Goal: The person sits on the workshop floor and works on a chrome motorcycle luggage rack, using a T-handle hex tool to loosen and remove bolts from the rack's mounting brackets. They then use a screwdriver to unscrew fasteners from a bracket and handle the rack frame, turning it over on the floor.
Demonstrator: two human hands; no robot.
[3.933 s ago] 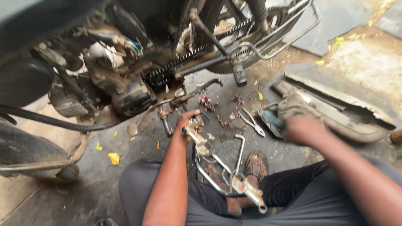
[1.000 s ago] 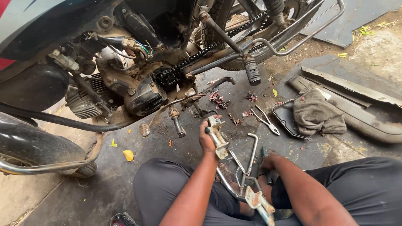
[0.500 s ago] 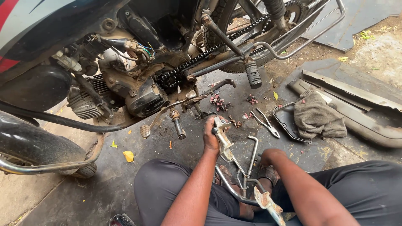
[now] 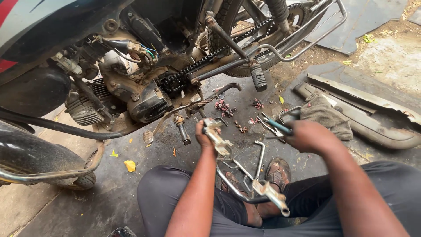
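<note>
My left hand [image 4: 203,134] grips the upper end of a bent metal footrest frame [image 4: 224,146], holding it upright over the ground in front of my knees. The frame's lower end [image 4: 274,196] rests by my sandalled foot [image 4: 276,170]. My right hand [image 4: 308,136] reaches out to the right. Its fingers are closed around the blue handles of a pair of pliers [image 4: 275,126], whose metal jaws point left just above the dark ground.
A motorcycle stands close ahead, with its engine [image 4: 144,102], drive chain [image 4: 209,62] and a footpeg [image 4: 258,78]. A grey rag [image 4: 325,114] and a long grey cover panel [image 4: 377,116] lie at the right. Small nuts and reddish bits [image 4: 224,106] are scattered on the ground.
My right hand has left the lower part of the frame by my foot, moved up and to the right, and closed on the blue-handled pliers. My left hand keeps its grip.
</note>
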